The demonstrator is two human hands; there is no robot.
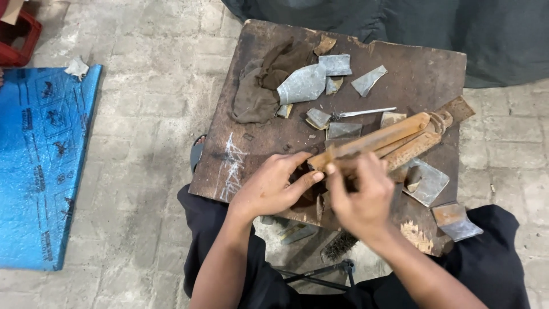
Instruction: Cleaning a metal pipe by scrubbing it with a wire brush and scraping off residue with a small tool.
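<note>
1. Your left hand (274,186) and right hand (360,200) are both closed on the near end of the rusty shears (380,143), which lie across the wooden board (269,146).
2. Judged heavy, rigid, rough with rust; grip the handles, clear of the blades.
3. Sheet-metal scraps (306,83) likely have sharp edges.

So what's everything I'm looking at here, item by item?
wooden board: one, dark brown, centre, serving as a worktop
rusty metal shears: one, orange-brown, on the board, handles toward the right
sheet-metal scraps: about ten, grey, scattered over the board
rag: one, brown, board's upper left
thin metal tool: one, silver, mid-board
chalk marks: white, board's left edge
blue mat: one, on the floor, left
red crate: one, top left corner
wire brush: one, dark, under the board
left hand: on the shears' near end
right hand: gripping the shears
</note>
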